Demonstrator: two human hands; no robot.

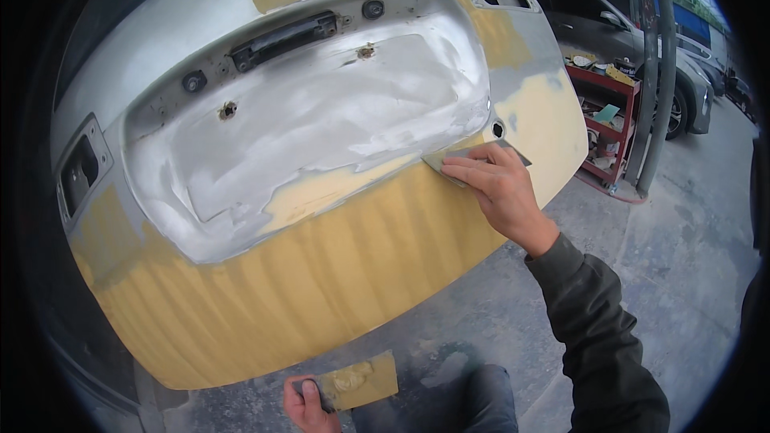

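Note:
A car tailgate (297, 96) fills much of the view, its recessed middle bare and whitish, its lower band coated in yellow body filler (345, 265). My right hand (507, 192) grips a thin grey-green filler spreader (516, 150), fingers pressed flat on top. The blade lies against the lower right edge of the recess, beside a small round hole (498, 128). Low in front, my left hand (305, 410) holds a second flat spreader (387, 373) by its dark end. A lump of yellow filler paste (353, 377) sits on that one.
At the right stands a red tool cart (618, 124) loaded with cans and odds and ends. Grey posts (664, 72) rise beside it, with a dark grey car (573, 20) behind. My knee (489, 397) shows at the bottom, over the dusty concrete floor (674, 248).

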